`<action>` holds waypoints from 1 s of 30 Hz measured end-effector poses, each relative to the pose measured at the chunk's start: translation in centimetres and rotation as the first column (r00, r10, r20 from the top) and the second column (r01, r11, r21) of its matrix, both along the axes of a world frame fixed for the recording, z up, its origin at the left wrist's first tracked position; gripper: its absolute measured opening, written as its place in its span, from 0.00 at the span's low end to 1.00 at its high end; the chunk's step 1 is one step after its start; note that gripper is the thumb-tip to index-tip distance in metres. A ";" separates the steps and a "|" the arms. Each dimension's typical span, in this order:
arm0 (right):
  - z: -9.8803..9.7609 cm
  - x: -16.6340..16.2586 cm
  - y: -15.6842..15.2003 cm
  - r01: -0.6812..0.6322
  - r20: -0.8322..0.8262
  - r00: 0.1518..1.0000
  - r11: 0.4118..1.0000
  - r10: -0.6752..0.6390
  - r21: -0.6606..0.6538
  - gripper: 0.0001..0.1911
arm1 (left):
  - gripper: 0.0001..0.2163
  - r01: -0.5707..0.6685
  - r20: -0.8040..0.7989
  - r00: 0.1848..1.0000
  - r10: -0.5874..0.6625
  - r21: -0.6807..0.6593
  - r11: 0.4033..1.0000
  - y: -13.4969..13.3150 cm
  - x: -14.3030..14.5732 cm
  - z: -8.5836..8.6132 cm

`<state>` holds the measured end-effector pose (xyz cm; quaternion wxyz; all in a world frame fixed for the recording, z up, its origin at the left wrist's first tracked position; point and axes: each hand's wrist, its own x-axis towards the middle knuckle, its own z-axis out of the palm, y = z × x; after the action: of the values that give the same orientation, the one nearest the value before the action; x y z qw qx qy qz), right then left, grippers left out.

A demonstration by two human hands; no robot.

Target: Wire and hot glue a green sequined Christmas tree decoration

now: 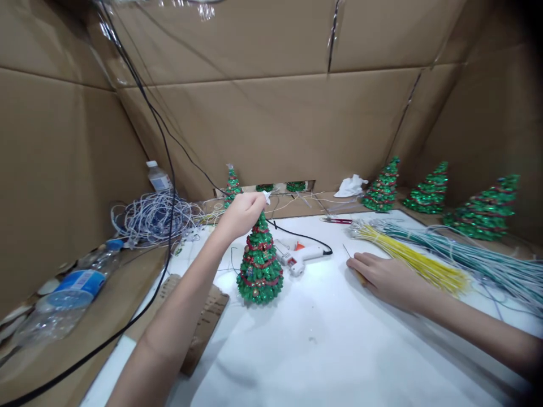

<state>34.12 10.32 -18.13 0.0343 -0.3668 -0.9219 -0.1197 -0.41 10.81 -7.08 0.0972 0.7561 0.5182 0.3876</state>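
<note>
Head view: toward the left, the tip of a tree [259, 271] is being pinched by the left hand [246, 212], its fingers being drawn narrowly together, with something small and white being exposed just beyond them. The tree is being held upright near the middle of the white table [360, 350]; whether its base is being borne by the surface cannot be told. Steadiness is probably being best served by a light pinch, since the glittery trim could be loosened by a hard one. Its tapering green cone is being circled by red garland and dotted with small coloured ornaments, a broad frilled skirt being formed below. Just behind its right side, space is being taken by a glue gun [311, 252], against which the tree could be knocked if swung. Farther right, a wooden-handled pick [361, 278] is being gripped by the right hand [379, 274], fingers being curled around the handle beside yellow wires [407, 254]; its thin point is being aimed backward, and is likely being handled safest when well apart from the left fingers.
</note>
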 end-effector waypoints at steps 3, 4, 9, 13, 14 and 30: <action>-0.2 0.2 -0.1 0.008 -0.021 1.000 1.000 -0.008 -0.018 0.13 | 0.14 0.021 -0.031 0.999 -0.020 0.011 1.000 -0.3 -0.1 0.3; -0.3 0.2 -0.1 0.010 -0.027 1.000 1.000 -0.011 -0.024 0.13 | 0.15 0.034 -0.042 0.999 -0.033 0.010 0.999 -0.5 -0.2 0.4; -0.4 0.4 -0.3 0.026 -0.065 0.997 0.999 -0.029 -0.043 0.14 | 0.17 0.053 -0.125 0.991 -0.052 0.006 0.999 -1.5 -0.6 0.8; -0.6 0.4 -0.4 0.033 -0.102 0.994 0.999 -0.037 -0.038 0.15 | 0.17 -0.027 -0.219 0.975 0.039 0.058 0.998 -3.2 -0.7 1.0; -0.6 0.4 -0.4 0.032 -0.111 0.993 0.999 -0.036 -0.036 0.15 | 0.17 -0.058 -0.235 0.969 0.078 0.090 0.994 -3.8 -0.7 1.0; -2.4 1.3 0.2 0.045 -0.220 0.974 0.999 -0.047 -0.014 0.13 | 0.05 -0.023 -0.246 0.918 0.310 0.748 0.663 -12.2 -1.0 -4.2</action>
<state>35.45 10.50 -20.51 0.1320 -0.3990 -0.9043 -0.0747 -1.43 -1.37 -11.30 -0.3443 0.7362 0.3961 0.4273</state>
